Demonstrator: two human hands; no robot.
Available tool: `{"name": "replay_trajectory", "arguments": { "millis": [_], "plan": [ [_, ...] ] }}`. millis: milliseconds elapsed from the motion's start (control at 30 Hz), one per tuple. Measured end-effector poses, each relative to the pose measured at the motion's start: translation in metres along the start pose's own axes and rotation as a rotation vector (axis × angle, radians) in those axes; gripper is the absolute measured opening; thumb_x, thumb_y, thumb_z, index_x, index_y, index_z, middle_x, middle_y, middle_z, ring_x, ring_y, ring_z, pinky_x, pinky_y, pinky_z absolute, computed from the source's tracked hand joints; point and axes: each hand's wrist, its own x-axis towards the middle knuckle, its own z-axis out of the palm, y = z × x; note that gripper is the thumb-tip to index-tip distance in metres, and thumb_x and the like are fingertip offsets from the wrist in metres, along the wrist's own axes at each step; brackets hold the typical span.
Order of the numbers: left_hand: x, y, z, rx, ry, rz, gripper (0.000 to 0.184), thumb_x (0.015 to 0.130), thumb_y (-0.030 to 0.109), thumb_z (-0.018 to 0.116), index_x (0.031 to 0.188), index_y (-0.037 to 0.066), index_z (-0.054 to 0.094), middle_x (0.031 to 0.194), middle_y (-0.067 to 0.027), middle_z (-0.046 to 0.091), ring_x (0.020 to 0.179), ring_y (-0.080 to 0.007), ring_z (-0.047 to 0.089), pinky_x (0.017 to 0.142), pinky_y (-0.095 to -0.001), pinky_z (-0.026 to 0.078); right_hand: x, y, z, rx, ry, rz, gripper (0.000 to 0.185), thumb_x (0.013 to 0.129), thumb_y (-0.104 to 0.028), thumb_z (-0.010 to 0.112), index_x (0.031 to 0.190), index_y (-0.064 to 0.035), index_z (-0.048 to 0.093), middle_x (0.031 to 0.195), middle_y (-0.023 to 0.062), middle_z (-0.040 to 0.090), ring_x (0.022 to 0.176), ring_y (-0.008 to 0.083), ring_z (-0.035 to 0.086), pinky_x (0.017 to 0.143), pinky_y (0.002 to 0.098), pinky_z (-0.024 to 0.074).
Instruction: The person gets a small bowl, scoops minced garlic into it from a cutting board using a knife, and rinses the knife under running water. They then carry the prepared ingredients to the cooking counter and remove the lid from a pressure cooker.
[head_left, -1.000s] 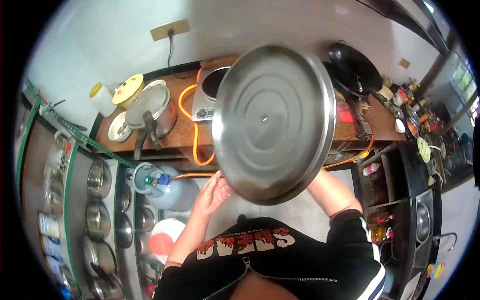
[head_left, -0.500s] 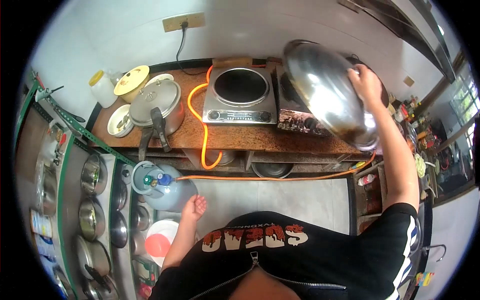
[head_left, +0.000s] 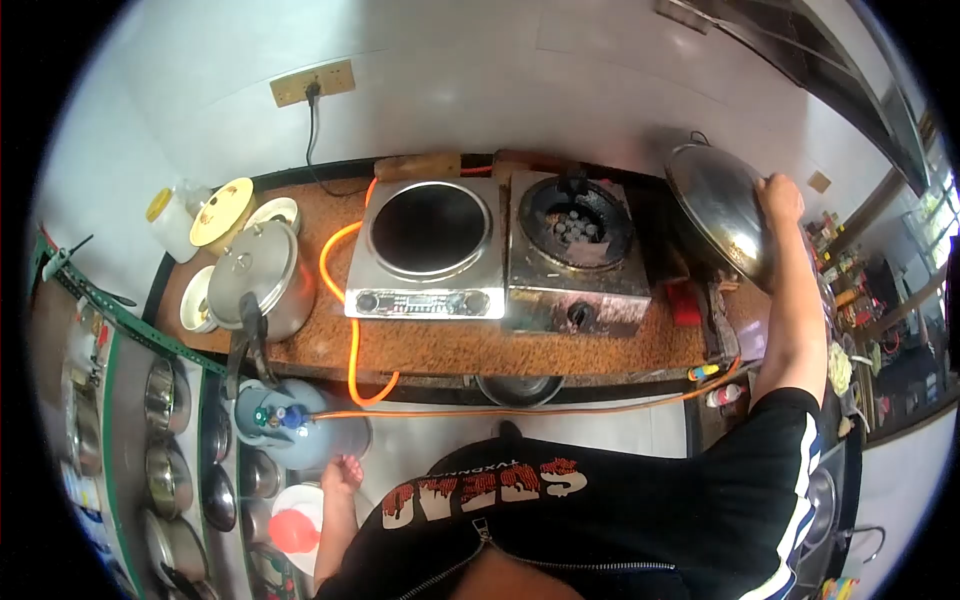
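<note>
A large round metal lid point(head_left: 722, 205) stands tilted at the right end of the counter, over the place of the black wok, which it mostly hides. My right hand point(head_left: 781, 199) is closed on the lid at its upper right side; the exact grip is partly hidden. Low on the left, my left hand point(head_left: 343, 474) hangs beside the blue-grey gas cylinder point(head_left: 325, 440), its fingers loosely curled and apart, with nothing in them. Left of the lid are a black-topped gas stove point(head_left: 580, 300) and a flat electric cooker point(head_left: 430, 228).
A pressure cooker point(head_left: 262, 275), a yellow lidded pot point(head_left: 222, 212) and bowls stand on the counter's left. An orange hose point(head_left: 353, 350) loops over the counter edge. Shelves with metal pots point(head_left: 168, 480) are at left. Bottles and condiments point(head_left: 835, 260) crowd the far right.
The lid has moved from in front of me to the back right, held by my right hand. My left hand has come away from near the lid and dropped. The gas stove is now uncovered to view.
</note>
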Motion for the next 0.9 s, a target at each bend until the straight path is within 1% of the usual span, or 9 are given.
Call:
{"name": "replay_trajectory", "arguments": {
  "millis": [367, 400, 467, 567, 600, 633, 700, 733, 900],
  "plan": [
    [-0.006, -0.042, 0.05, 0.182, 0.04, 0.043, 0.022, 0.088, 0.016, 0.044, 0.106, 0.003, 0.044, 0.085, -0.0133, 0.051, 0.062, -0.0256, 0.05, 0.053, -0.0383, 0.044, 0.095, 0.035, 0.147, -0.04, -0.108, 0.044, 0.035, 0.081, -0.036, 0.05, 0.093, -0.0057, 0.062, 0.097, 0.017, 0.063, 0.094, 0.0325, 0.061, 0.077, 0.0417, 0.0493],
    [-0.015, -0.046, 0.059, 0.204, 0.116, 0.045, 0.024, 0.089, 0.018, 0.042, 0.109, 0.004, 0.042, 0.089, -0.0141, 0.051, 0.065, -0.0265, 0.051, 0.053, -0.0393, 0.045, 0.167, 0.104, 0.278, -0.225, -0.051, -0.261, 0.026, 0.085, -0.028, 0.046, 0.091, -0.0075, 0.06, 0.095, 0.0154, 0.065, 0.087, 0.0325, 0.064, 0.068, 0.0415, 0.0526],
    [0.016, -0.051, 0.039, 0.235, 0.126, -0.017, 0.025, 0.09, 0.018, 0.044, 0.112, 0.006, 0.043, 0.096, -0.0142, 0.053, 0.071, -0.0253, 0.054, 0.058, -0.0385, 0.049, 0.203, 0.143, 0.356, -0.346, 0.197, -0.441, 0.027, 0.087, -0.03, 0.044, 0.085, -0.0085, 0.06, 0.083, 0.0144, 0.064, 0.071, 0.0278, 0.064, 0.054, 0.0389, 0.0505],
    [0.015, -0.06, 0.038, 0.308, 0.224, 0.095, 0.021, 0.088, 0.019, 0.049, 0.101, 0.003, 0.052, 0.084, -0.0109, 0.06, 0.066, -0.0229, 0.059, 0.059, -0.0361, 0.052, 0.179, 0.108, 0.31, -0.327, 0.079, -0.467, 0.037, 0.089, -0.039, 0.041, 0.084, -0.0068, 0.059, 0.078, 0.0109, 0.064, 0.062, 0.0251, 0.061, 0.05, 0.0396, 0.0475],
    [-0.006, -0.059, 0.056, 0.34, 0.267, 0.117, 0.021, 0.088, 0.019, 0.049, 0.101, 0.003, 0.052, 0.084, -0.0114, 0.061, 0.065, -0.022, 0.059, 0.057, -0.0356, 0.052, 0.179, 0.09, 0.286, -0.107, -0.1, -0.262, 0.033, 0.08, -0.034, 0.051, 0.085, -0.0033, 0.063, 0.093, 0.0182, 0.063, 0.086, 0.0337, 0.061, 0.07, 0.0433, 0.0502],
    [-0.024, -0.055, 0.076, 0.383, 0.303, 0.133, 0.021, 0.087, 0.019, 0.049, 0.1, 0.002, 0.052, 0.084, -0.0118, 0.061, 0.064, -0.0211, 0.06, 0.056, -0.0351, 0.052, 0.204, 0.125, 0.339, -0.201, 0.109, -0.573, 0.038, 0.09, -0.039, 0.038, 0.088, -0.0063, 0.058, 0.079, 0.0093, 0.062, 0.063, 0.0248, 0.057, 0.052, 0.0392, 0.0456],
    [-0.033, -0.052, 0.085, 0.388, 0.308, 0.16, 0.023, 0.087, 0.018, 0.049, 0.103, 0.002, 0.052, 0.086, -0.0123, 0.062, 0.062, -0.0193, 0.06, 0.05, -0.0329, 0.052, 0.209, 0.103, 0.32, 0.051, -0.128, -0.298, 0.042, 0.084, -0.037, 0.048, 0.084, 0.0027, 0.061, 0.085, 0.0256, 0.061, 0.083, 0.039, 0.06, 0.069, 0.047, 0.0474],
    [-0.037, -0.051, 0.089, 0.381, 0.317, 0.17, 0.023, 0.087, 0.018, 0.049, 0.104, 0.002, 0.052, 0.087, -0.0124, 0.062, 0.062, -0.019, 0.06, 0.049, -0.0321, 0.052, 0.208, 0.114, 0.332, -0.165, -0.036, -0.468, 0.032, 0.089, -0.034, 0.044, 0.088, -0.005, 0.057, 0.086, 0.0137, 0.061, 0.074, 0.0249, 0.059, 0.062, 0.0373, 0.0478],
    [-0.049, -0.048, 0.098, 0.353, 0.334, 0.188, 0.026, 0.088, 0.018, 0.05, 0.109, 0.003, 0.052, 0.089, -0.0116, 0.063, 0.062, -0.0183, 0.059, 0.049, -0.0319, 0.052, 0.192, 0.092, 0.303, -0.054, -0.007, -0.372, 0.045, 0.081, -0.042, 0.051, 0.084, 0.0021, 0.058, 0.087, 0.025, 0.061, 0.083, 0.0405, 0.059, 0.071, 0.0482, 0.0467]
  ]
}}
